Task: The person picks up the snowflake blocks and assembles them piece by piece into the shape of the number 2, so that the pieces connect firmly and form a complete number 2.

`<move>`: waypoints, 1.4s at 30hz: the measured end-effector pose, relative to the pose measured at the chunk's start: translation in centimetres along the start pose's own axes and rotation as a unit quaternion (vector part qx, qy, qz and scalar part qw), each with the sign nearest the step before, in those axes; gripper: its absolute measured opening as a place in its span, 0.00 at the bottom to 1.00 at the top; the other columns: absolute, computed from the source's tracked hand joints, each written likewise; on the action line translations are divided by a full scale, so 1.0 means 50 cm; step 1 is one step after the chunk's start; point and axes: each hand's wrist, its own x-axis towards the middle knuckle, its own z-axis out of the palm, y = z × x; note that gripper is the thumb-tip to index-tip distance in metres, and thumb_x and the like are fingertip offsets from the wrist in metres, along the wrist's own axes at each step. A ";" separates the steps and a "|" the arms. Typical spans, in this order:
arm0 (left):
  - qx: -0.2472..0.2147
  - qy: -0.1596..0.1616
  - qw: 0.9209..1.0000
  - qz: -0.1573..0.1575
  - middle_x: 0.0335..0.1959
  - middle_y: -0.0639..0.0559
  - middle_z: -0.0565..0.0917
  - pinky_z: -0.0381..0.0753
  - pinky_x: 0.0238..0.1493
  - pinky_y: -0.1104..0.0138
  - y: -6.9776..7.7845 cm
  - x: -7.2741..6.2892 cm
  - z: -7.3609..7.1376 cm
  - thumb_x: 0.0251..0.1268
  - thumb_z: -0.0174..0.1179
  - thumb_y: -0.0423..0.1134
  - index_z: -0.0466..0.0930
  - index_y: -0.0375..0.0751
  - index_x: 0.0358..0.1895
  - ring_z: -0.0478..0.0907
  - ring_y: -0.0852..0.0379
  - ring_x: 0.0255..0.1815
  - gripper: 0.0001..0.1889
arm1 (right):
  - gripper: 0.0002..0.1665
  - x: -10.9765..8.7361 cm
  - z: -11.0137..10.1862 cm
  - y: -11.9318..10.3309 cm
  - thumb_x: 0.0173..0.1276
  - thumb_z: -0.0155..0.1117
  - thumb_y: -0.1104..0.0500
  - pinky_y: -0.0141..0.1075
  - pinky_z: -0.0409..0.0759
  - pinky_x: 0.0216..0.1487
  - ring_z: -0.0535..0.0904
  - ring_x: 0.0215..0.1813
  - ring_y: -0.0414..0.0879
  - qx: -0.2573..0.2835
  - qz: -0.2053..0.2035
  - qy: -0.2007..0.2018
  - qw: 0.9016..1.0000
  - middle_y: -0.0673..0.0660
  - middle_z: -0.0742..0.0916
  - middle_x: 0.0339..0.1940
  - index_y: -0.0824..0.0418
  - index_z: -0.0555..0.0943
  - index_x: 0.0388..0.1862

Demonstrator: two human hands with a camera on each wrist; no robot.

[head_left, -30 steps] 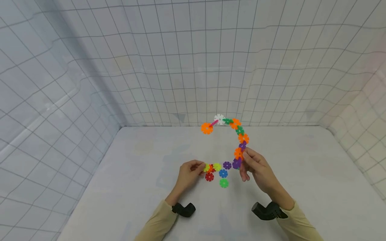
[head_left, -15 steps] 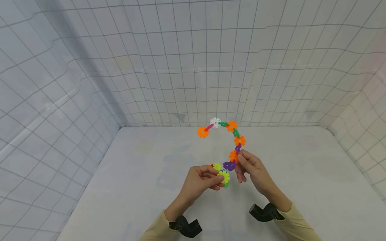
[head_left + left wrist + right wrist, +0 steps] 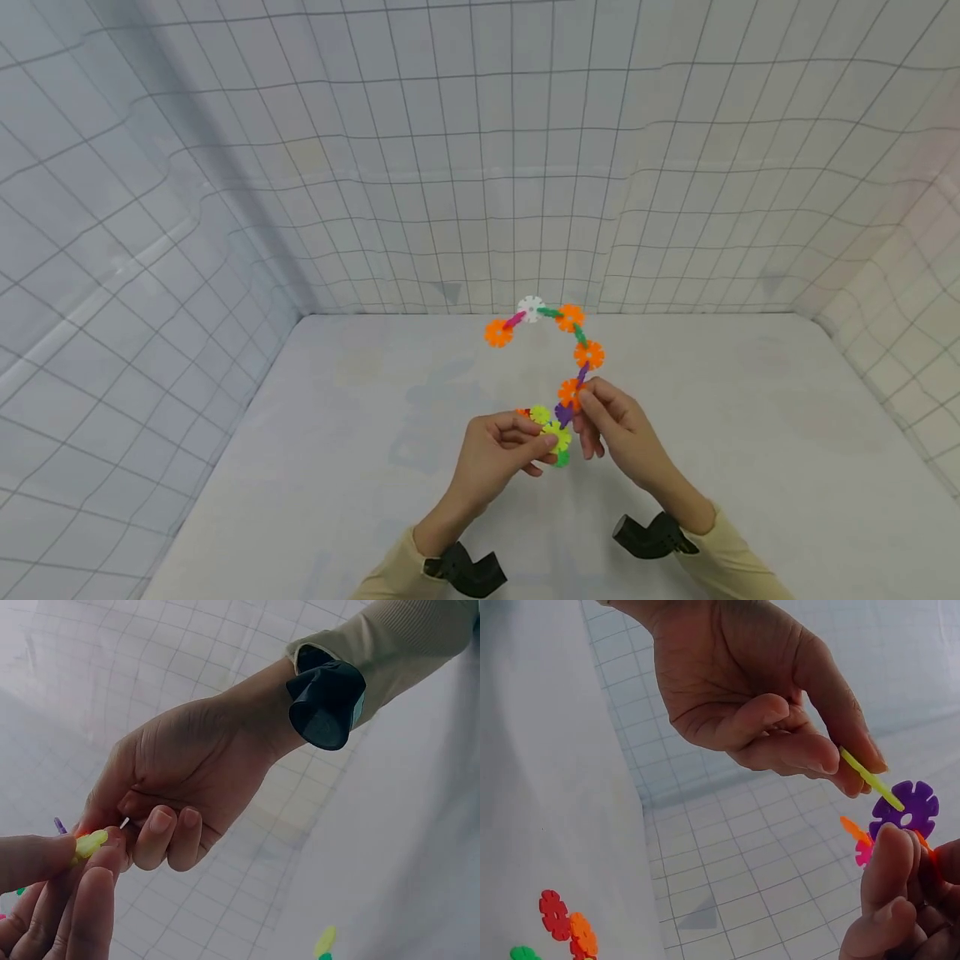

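Observation:
My left hand [image 3: 487,458] pinches a yellow notched plastic disc [image 3: 557,436] between thumb and fingers. My right hand [image 3: 626,433] grips a curved chain of notched discs at an orange disc [image 3: 570,393] near its lower end. That end is a purple disc [image 3: 922,802]; in the right wrist view the yellow disc's edge meets it, and I cannot tell whether the notches are joined. From the right hand the chain arcs up and left through orange, purple and green discs to a white disc [image 3: 531,309], then pink, ending in an orange disc [image 3: 498,333].
Loose discs lie on the white table [image 3: 337,467] by the hands: another yellow disc [image 3: 539,413], a green disc [image 3: 562,459] and, in the right wrist view, a red disc [image 3: 553,915]. A white gridded wall [image 3: 480,208] stands behind.
The left hand has taken up a yellow disc from the loose ones and moved right with it. The right hand has brought the chain slightly left and down, its purple end meeting the yellow disc.

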 end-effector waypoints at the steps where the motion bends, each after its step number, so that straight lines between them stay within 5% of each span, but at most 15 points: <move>1: -0.002 0.003 1.000 0.001 0.28 0.38 0.85 0.82 0.25 0.63 0.000 0.000 0.000 0.58 0.66 0.33 0.79 0.25 0.35 0.85 0.49 0.28 0.11 | 0.11 -0.001 0.001 0.001 0.76 0.40 0.70 0.38 0.68 0.12 0.71 0.15 0.49 -0.010 -0.001 0.001 1.000 0.59 0.75 0.22 0.65 0.70 0.33; 10: -0.013 0.020 1.000 0.007 0.29 0.34 0.84 0.81 0.23 0.67 0.005 -0.002 0.002 0.58 0.66 0.31 0.78 0.22 0.34 0.85 0.53 0.26 0.12 | 0.12 -0.003 0.003 -0.003 0.75 0.43 0.71 0.35 0.67 0.12 0.70 0.14 0.44 -0.044 -0.007 0.008 0.999 0.57 0.75 0.20 0.63 0.71 0.31; 17: -0.021 0.000 1.000 0.007 0.31 0.25 0.81 0.81 0.23 0.67 0.004 0.000 0.003 0.60 0.64 0.31 0.76 0.22 0.35 0.85 0.52 0.27 0.11 | 0.11 -0.005 0.010 -0.003 0.75 0.43 0.72 0.36 0.67 0.12 0.71 0.15 0.44 -0.045 -0.015 0.033 0.998 0.57 0.75 0.20 0.64 0.71 0.32; 26: -0.014 -0.032 0.999 -0.034 0.31 0.36 0.85 0.83 0.27 0.64 0.007 -0.001 -0.005 0.60 0.64 0.31 0.76 0.26 0.36 0.85 0.51 0.28 0.09 | 0.12 -0.005 0.005 -0.012 0.75 0.42 0.71 0.37 0.70 0.13 0.72 0.15 0.47 -0.058 -0.016 0.086 0.994 0.57 0.75 0.20 0.65 0.70 0.31; 33: -0.050 -0.011 0.998 -0.036 0.34 0.38 0.85 0.83 0.36 0.58 0.001 0.000 -0.003 0.63 0.62 0.32 0.74 0.27 0.47 0.85 0.45 0.34 0.14 | 0.11 -0.004 -0.001 -0.015 0.76 0.42 0.70 0.38 0.71 0.14 0.72 0.16 0.47 -0.049 -0.012 0.090 0.995 0.57 0.75 0.20 0.66 0.70 0.32; 42: -0.097 0.003 0.995 -0.031 0.34 0.41 0.84 0.81 0.42 0.57 0.001 0.001 0.007 0.65 0.60 0.31 0.72 0.28 0.43 0.84 0.47 0.37 0.10 | 0.12 -0.006 0.016 -0.014 0.75 0.43 0.71 0.36 0.69 0.13 0.71 0.15 0.47 -0.054 -0.032 0.091 0.994 0.56 0.75 0.20 0.64 0.71 0.31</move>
